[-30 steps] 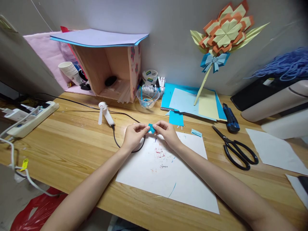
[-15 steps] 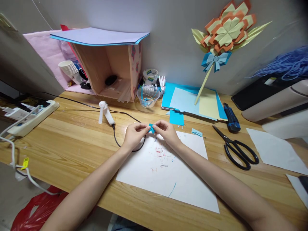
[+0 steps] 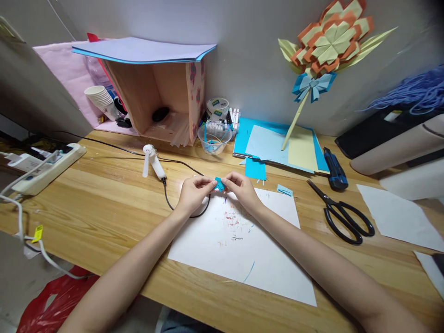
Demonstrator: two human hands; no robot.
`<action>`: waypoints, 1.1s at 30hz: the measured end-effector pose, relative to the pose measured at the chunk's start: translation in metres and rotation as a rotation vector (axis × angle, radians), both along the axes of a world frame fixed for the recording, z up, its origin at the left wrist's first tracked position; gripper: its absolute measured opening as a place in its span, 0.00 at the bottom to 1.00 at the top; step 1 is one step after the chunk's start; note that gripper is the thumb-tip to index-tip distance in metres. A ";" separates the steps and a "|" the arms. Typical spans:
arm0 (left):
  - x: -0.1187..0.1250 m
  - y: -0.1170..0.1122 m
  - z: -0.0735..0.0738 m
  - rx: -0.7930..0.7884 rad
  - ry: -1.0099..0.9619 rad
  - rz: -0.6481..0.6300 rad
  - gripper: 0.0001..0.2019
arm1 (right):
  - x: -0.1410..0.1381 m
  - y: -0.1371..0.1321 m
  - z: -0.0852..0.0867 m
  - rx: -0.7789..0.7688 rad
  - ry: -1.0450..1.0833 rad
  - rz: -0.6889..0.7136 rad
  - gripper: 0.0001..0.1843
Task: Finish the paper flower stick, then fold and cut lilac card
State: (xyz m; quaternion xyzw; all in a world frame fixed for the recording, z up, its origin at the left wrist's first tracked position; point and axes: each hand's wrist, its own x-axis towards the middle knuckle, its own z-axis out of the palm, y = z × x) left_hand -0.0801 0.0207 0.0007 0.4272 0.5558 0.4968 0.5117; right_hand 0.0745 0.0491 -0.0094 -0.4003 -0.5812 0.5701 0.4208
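A small folded piece of blue paper (image 3: 218,184) is pinched between both hands just above the far edge of a white sheet (image 3: 239,240) marked with pen scribbles. My left hand (image 3: 194,194) grips its left side with fingers closed. My right hand (image 3: 241,189) grips its right side, fingers closed too. Both hands hover over the wooden desk (image 3: 104,199), close to a black cable loop (image 3: 194,215).
Black scissors (image 3: 342,215), a blue utility knife (image 3: 335,169), blue paper scraps (image 3: 255,169), a stack of coloured sheets (image 3: 280,145), a clear bowl (image 3: 214,138), a small white fan (image 3: 152,162), a power strip (image 3: 45,169), an open wooden box (image 3: 156,101), a paper flower (image 3: 329,41).
The hands and the blue paper stay almost where they were; only the view has shifted slightly.
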 end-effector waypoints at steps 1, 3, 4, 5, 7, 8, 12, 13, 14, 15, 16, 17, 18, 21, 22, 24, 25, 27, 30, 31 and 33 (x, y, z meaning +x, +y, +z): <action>0.000 0.001 0.000 -0.005 -0.008 0.006 0.15 | 0.000 0.000 -0.001 -0.013 0.012 0.004 0.14; -0.001 0.001 0.000 -0.016 -0.016 0.013 0.16 | -0.001 0.000 -0.001 -0.040 0.041 0.004 0.16; 0.000 0.001 0.001 -0.020 -0.017 0.013 0.16 | -0.001 0.000 -0.001 -0.048 0.052 -0.004 0.16; 0.000 0.001 0.002 -0.023 -0.017 0.008 0.16 | -0.002 0.000 0.000 -0.052 0.056 -0.014 0.15; 0.001 0.000 0.005 -0.028 -0.023 -0.010 0.15 | -0.003 -0.002 0.001 -0.053 0.042 -0.033 0.14; 0.001 -0.001 0.007 -0.030 -0.026 -0.021 0.15 | -0.003 -0.002 0.002 -0.053 0.029 -0.040 0.15; 0.001 -0.002 0.013 -0.028 -0.008 -0.055 0.15 | -0.004 -0.003 0.004 -0.048 -0.003 -0.045 0.17; 0.001 -0.002 0.014 -0.027 0.002 -0.061 0.15 | -0.003 -0.003 0.004 -0.045 -0.006 -0.041 0.17; 0.000 -0.002 0.014 -0.029 0.009 -0.064 0.15 | -0.003 -0.002 0.004 -0.041 -0.007 -0.035 0.17; -0.001 -0.002 0.015 -0.034 0.015 -0.066 0.15 | -0.003 -0.002 0.003 -0.040 -0.007 -0.027 0.18; -0.002 -0.001 0.015 -0.038 0.022 -0.065 0.15 | -0.002 -0.002 0.003 -0.040 -0.004 -0.018 0.18; -0.003 -0.001 0.016 -0.041 0.030 -0.064 0.15 | -0.002 -0.001 0.003 -0.041 0.001 -0.010 0.17; -0.004 -0.001 0.016 -0.040 0.038 -0.063 0.15 | -0.002 -0.002 0.003 -0.044 0.007 -0.003 0.17; -0.006 -0.001 0.014 -0.011 0.083 -0.070 0.14 | -0.003 -0.003 0.001 -0.062 0.021 -0.011 0.15; -0.007 -0.001 0.013 0.004 0.107 -0.075 0.14 | -0.004 -0.004 0.000 -0.073 0.028 -0.015 0.16; -0.008 -0.002 0.010 0.035 0.162 -0.088 0.13 | -0.004 -0.005 -0.001 -0.091 0.051 -0.016 0.17; -0.009 -0.002 0.009 0.051 0.190 -0.095 0.13 | -0.004 -0.006 -0.001 -0.093 0.058 -0.011 0.17; -0.010 -0.002 0.007 0.087 0.243 -0.104 0.12 | -0.004 -0.006 0.000 -0.075 0.045 0.002 0.17; -0.011 -0.002 0.007 0.138 0.320 -0.110 0.11 | -0.003 -0.005 0.001 -0.028 -0.013 0.014 0.17; -0.011 -0.002 0.007 0.145 0.340 -0.113 0.10 | -0.002 -0.005 0.001 -0.018 -0.027 0.015 0.16; -0.012 -0.001 0.008 0.145 0.363 -0.118 0.10 | -0.002 -0.004 0.002 -0.008 -0.038 0.016 0.17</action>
